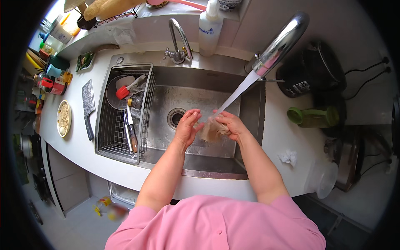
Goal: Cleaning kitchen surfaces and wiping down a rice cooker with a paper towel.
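Over the stainless steel sink (193, 153), my right hand (232, 126) grips a limp, beige-brown cloth-like thing (212, 130); its exact kind is blurred. Water (239, 90) streams from the large chrome faucet (281, 40) onto that thing and my right fingertips. My left hand (187, 126) hangs just left of it, fingers spread and slightly curled, with nothing visible in it. The drain (175, 118) lies beyond my left hand, partly covered by it.
Left in the sink sits a wire basket (104, 137) with a red-headed spatula (123, 92) and a wood-handled knife (132, 134). A cleaver (88, 103) and an oval dish of pale food strips (64, 117) lie farther left. Crumpled tissue (288, 157) and a green-ended container (312, 116) are at right.
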{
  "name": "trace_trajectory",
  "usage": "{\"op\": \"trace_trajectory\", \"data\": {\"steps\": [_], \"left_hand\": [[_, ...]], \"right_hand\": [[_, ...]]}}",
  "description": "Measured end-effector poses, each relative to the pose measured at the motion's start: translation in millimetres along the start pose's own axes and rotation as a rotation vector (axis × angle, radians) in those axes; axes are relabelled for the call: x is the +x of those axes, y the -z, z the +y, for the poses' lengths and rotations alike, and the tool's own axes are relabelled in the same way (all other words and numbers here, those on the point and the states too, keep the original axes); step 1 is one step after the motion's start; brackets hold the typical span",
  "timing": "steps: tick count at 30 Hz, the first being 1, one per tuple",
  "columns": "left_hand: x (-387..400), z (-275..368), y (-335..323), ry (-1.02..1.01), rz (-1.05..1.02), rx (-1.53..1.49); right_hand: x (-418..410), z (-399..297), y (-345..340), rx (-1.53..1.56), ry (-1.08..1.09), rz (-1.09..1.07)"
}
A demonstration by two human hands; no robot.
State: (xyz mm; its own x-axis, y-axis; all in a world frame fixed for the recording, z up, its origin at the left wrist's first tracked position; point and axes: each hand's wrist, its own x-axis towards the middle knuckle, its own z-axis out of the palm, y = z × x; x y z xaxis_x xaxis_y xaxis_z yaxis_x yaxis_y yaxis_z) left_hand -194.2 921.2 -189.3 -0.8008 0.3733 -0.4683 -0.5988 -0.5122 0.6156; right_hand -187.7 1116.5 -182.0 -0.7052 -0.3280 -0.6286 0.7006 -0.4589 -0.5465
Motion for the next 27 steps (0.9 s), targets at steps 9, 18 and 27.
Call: {"op": "trace_trajectory", "data": {"steps": [9, 18, 27], "left_hand": [[10, -60, 12, 0.386, 0.168, -0.062], [-6, -26, -25, 0.137, 0.086, 0.783], [-21, -16, -50, -0.058, 0.136, 0.836]], "right_hand": [[-25, 38, -32, -0.343, 0.102, 0.031], [-33, 48, 1, -1.403, 0.387, 0.387], [17, 24, -10, -1.356, 0.238, 0.216]]}}
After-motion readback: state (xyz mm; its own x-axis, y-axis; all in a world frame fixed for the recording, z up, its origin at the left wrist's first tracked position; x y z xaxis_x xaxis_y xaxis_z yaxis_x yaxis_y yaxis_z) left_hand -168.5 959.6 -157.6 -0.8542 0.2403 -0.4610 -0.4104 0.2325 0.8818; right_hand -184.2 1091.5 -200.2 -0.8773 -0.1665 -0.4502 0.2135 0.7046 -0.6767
